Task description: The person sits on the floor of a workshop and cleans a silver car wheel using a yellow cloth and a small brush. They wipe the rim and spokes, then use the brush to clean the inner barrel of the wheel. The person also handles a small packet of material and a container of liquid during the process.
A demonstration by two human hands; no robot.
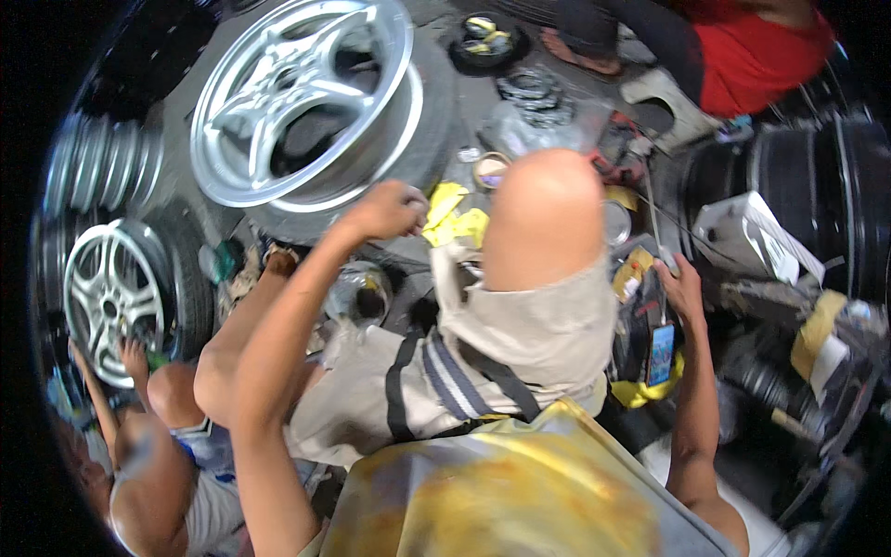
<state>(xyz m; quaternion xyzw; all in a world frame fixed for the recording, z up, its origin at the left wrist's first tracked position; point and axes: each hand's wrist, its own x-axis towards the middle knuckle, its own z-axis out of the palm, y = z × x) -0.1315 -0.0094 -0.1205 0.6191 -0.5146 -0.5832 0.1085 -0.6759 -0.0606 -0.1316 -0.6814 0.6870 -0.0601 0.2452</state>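
Note:
My left hand (392,212) is at the near edge of a silver alloy wheel (320,107), its fingers curled. Blur hides whether anything is inside them. Just to its right lies a crumpled yellow cloth or sheet (455,218), close to the fingertips. The wheel is tilted on top of a tyre (436,139) on the floor. On my right side, my right hand (682,283) closes around a white cable (652,200). The cable seems to run down to a phone (660,355) with a lit screen, lying beside my thigh.
At the left another silver wheel (111,302) stands next to a seated person (153,483). Someone in red (761,60) sits at the far right. Dark wheels (780,176) and a white box (756,237) are on the right. A tin (490,170) stands beyond my knee.

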